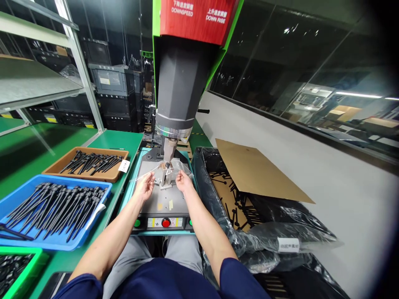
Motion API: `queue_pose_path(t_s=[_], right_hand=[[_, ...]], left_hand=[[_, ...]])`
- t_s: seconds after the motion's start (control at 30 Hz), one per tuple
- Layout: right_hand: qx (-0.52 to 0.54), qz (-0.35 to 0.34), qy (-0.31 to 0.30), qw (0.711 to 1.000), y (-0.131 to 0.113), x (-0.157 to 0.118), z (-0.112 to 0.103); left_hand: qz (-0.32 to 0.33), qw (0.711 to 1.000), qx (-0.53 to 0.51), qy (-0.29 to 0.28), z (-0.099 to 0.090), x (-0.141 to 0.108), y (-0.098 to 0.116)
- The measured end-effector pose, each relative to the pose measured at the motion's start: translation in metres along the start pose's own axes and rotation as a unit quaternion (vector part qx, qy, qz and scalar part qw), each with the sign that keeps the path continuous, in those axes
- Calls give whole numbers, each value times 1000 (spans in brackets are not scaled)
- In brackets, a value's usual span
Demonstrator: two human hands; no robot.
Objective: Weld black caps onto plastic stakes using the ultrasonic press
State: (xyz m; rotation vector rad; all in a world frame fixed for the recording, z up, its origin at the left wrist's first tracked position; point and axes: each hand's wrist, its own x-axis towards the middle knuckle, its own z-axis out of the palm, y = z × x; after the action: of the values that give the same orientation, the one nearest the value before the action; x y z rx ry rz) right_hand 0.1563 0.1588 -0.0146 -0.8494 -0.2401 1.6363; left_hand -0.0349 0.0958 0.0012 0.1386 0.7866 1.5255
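Green bench (pixel 124 139) bears brown tray (pixel 114 175), blue tray (pixel 56 244), green bin (pixel 34 270), flat dark object (pixel 51 286) beside bin.

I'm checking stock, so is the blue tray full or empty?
Well filled: black rod-like parts lie across most of the blue tray, with some blue floor showing.

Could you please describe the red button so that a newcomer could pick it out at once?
Start at the tall machine straight ahead, with the red panel on top. At its foot lies a grey base. On that base's near edge, the red button sits in the middle, the only red one, with a green button on each side.
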Motion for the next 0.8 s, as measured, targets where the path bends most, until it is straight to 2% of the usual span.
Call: queue_pose_path(t_s=[0.17, 0.37, 0.5, 0.63, 0.7, 0.73, 0.8], right_hand=[[32, 17, 5, 999, 1, -2, -1], [50, 28, 24, 998, 1, -4, -10], [52, 35, 41, 997, 0, 0, -15], [44, 35, 57, 997, -5, 11, -17], [36, 31, 64, 997, -8, 15, -19], [31, 28, 65, 997, -9, 18, -21], [17, 16, 65, 998, -11, 20, -24]], left_hand=[[-17, 999, -13, 26, -11, -8, -6], [-56, 996, -5, 68, -37, -30, -13], [-95, 991, 4, 89, -54, -44, -12], [-107, 989, 21, 102, -68, -50, -16], [-92, 987, 50, 125, -73, -52, -19], [-62, 985, 75, 141, -74, -53, -20], [62, 973, 146, 167, -72, -55, -18]])
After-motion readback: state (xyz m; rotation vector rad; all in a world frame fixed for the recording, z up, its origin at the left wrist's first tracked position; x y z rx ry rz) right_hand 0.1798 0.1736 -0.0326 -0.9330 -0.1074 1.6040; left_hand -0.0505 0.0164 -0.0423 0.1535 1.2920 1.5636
